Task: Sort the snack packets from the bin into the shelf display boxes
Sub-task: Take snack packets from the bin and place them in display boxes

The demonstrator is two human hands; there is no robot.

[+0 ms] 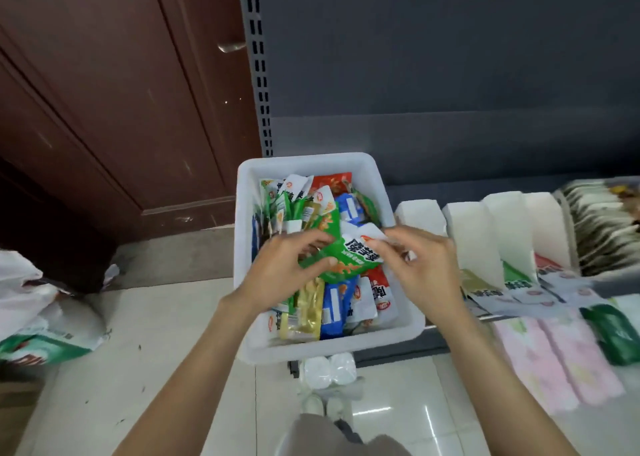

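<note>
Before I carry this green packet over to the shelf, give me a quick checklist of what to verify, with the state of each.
1. Left hand grips the green packet: ok, fingers curl round its left edge.
2. Right hand has a hold too: ok, it pinches the packet's white top corner.
3. Packet lifted free of the pile in the white bin: cannot tell, it lies just over the other packets.
4. Only one packet in the hands: cannot tell, the fingers hide what is beneath.
5. Matching green display box on the shelf to the right: ok, green packets show at its front.
</note>
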